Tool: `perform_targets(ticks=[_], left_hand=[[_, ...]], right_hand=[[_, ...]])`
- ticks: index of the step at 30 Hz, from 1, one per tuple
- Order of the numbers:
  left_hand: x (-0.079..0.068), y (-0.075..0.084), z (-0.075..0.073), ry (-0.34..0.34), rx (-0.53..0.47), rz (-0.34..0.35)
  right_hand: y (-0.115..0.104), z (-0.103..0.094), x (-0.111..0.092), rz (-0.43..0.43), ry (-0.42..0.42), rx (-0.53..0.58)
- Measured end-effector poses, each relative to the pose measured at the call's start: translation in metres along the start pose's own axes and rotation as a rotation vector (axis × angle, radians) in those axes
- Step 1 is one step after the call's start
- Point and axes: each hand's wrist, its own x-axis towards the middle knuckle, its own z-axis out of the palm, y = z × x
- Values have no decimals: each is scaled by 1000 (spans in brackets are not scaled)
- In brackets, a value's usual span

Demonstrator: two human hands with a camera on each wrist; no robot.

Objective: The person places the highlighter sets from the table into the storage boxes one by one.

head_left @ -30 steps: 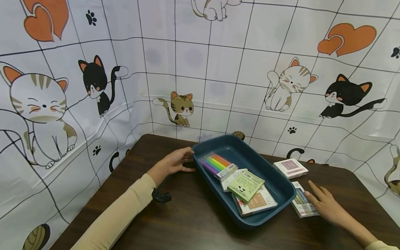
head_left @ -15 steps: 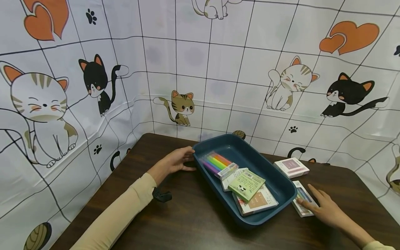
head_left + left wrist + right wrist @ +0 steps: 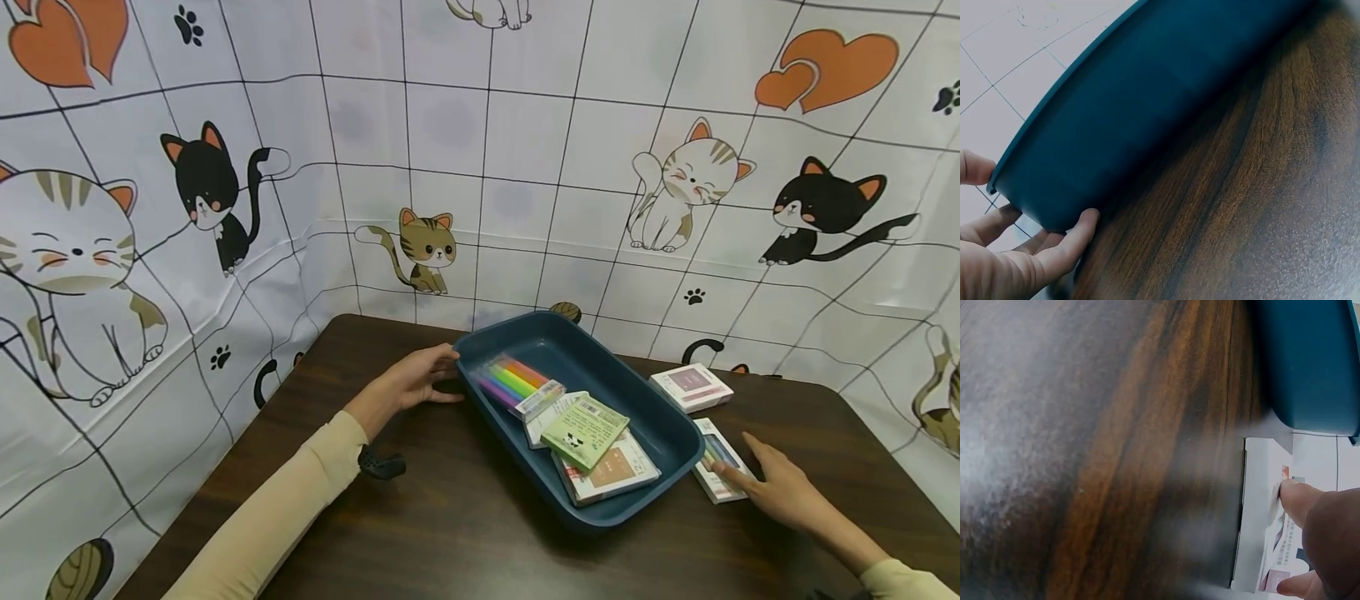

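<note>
My left hand [image 3: 420, 379] holds the left end of a dark blue plastic tub [image 3: 618, 367]. In the left wrist view its fingers and thumb lie around the tub's corner. Inside the tub are a clear pack of rainbow-coloured markers [image 3: 513, 383], a green box [image 3: 585, 431], and white boxes partly under it. My right hand [image 3: 783, 487] is over a slim white box [image 3: 723, 483] with coloured stripes, right of the tub. Its thumb touches the box's face in the right wrist view, and the index finger extends past the box's right side.
A white box with a pink panel [image 3: 692, 387] lies behind the striped box, near the tub's right side. Everything rests on a dark wooden table [image 3: 420, 525]. A white sheet with cat drawings [image 3: 555, 150] hangs behind and at the left.
My right hand has shifted left over the striped box, its thumb now on the box. The left hand stays at the tub. The head view has shifted slightly.
</note>
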Motion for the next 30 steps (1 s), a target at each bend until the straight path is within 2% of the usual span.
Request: perform_targets(ticks=[7,15,22,30], left_hand=[[0,-2,-3,1,-5,3],[-1,0,-2,4,-8,5],[-1,1,-1,-6,1,8],[0,1,0,6,-2,-3]], right_hand=[[-5,0,1,21,4,-31],[-12,2,3,90,-28,-89],[-12,5,5,68,12,-79],[-14,7,8,27,66,1]])
